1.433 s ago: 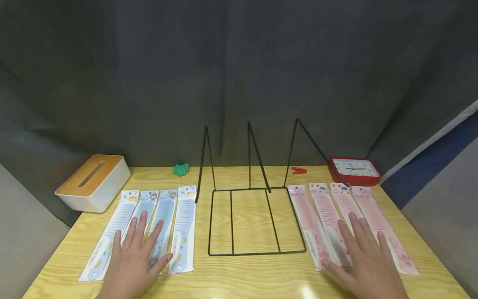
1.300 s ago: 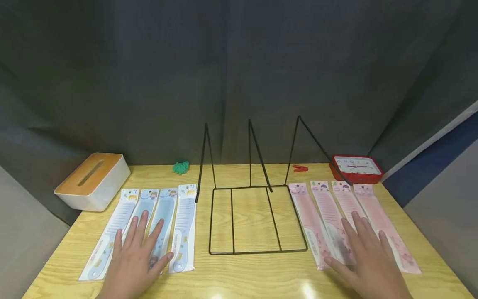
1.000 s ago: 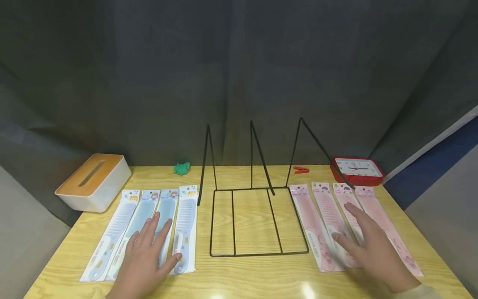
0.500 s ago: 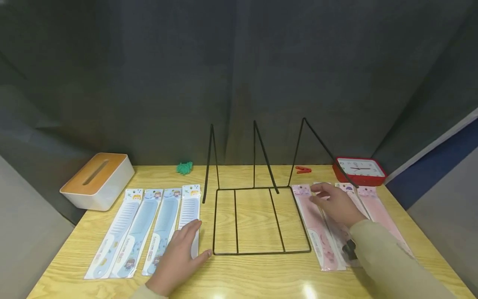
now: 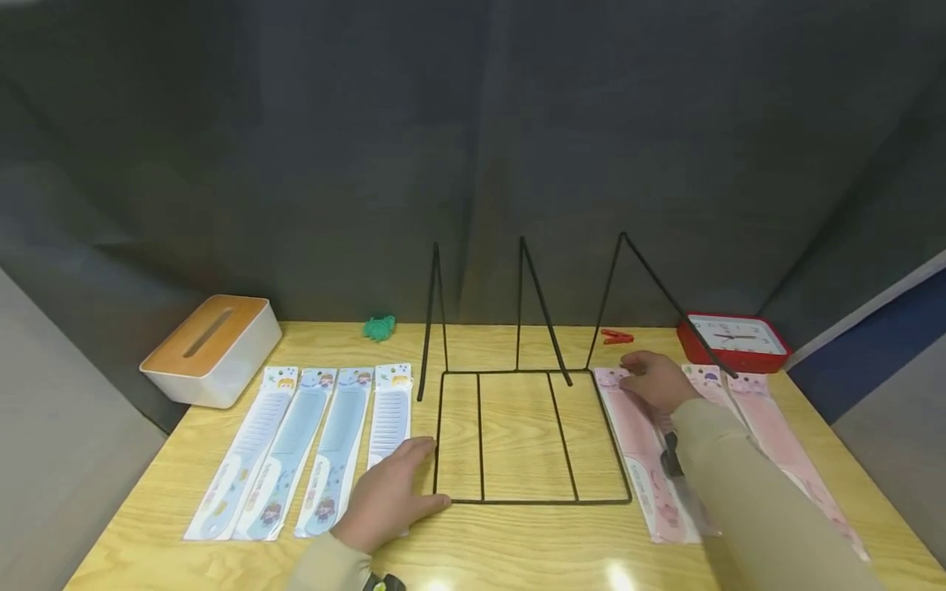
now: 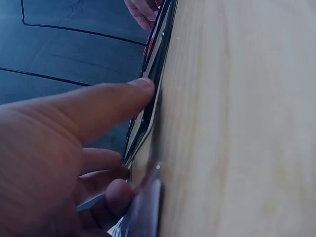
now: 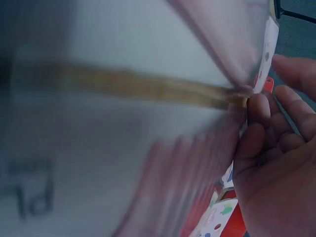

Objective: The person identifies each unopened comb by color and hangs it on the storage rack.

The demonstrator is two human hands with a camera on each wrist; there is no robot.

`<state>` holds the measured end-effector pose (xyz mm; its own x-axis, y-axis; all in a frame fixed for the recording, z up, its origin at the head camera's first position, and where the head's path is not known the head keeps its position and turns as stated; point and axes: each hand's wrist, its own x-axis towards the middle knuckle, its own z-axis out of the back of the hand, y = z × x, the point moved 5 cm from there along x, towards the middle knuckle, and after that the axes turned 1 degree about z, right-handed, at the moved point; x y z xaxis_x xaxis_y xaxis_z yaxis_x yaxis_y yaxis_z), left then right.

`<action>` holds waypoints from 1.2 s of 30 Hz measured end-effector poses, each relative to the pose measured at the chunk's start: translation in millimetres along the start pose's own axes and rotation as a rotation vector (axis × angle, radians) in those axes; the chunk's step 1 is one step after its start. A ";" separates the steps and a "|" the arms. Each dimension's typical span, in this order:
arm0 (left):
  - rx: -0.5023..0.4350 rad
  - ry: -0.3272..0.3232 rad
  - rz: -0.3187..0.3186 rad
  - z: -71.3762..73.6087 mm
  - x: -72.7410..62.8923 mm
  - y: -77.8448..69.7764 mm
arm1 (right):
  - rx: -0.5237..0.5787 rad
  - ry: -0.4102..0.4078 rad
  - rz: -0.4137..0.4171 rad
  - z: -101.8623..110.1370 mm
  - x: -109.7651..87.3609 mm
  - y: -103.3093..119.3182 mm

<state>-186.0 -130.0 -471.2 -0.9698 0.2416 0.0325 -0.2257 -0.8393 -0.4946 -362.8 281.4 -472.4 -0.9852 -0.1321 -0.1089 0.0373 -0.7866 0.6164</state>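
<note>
A black wire rack with three tall bent uprights stands mid-table. My left hand is at its front left corner, thumb stretched out along the front rail and the other fingers bent below it in the left wrist view. That hand overlaps the lower part of the rightmost blue packaged comb. My right hand reaches over the pink packaged combs. Its fingertips are right at the hang-card end of the leftmost pink comb, thumb apart from the fingers in the right wrist view. The second pink comb is mostly hidden under hand and sleeve.
More blue combs lie left of the rack, and more pink combs on the right. A tissue box sits back left, a red clock back right. Behind are a green bundle, a red clip and a dark curtain.
My left hand has moved right from over the blue combs to the rack's front left corner. My right hand has moved forward and left to the top of the pink combs.
</note>
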 end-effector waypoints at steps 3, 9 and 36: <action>0.020 0.021 -0.030 -0.6 1.1 -2.9 | -0.030 -0.013 -0.007 1.0 -0.4 -4.8; 0.044 0.048 -0.069 -1.1 0.4 -4.7 | -0.080 -0.016 -0.008 5.5 -0.9 -2.3; 0.050 0.058 -0.063 -1.5 8.0 2.9 | 0.507 -0.210 0.497 20.2 -168.5 190.1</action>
<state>-194.3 -129.8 -473.7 -0.9468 0.3215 0.0110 -0.2920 -0.8445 -0.4490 -193.0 166.4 -321.2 -0.8854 -0.2416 0.3970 0.4557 -0.2827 0.8441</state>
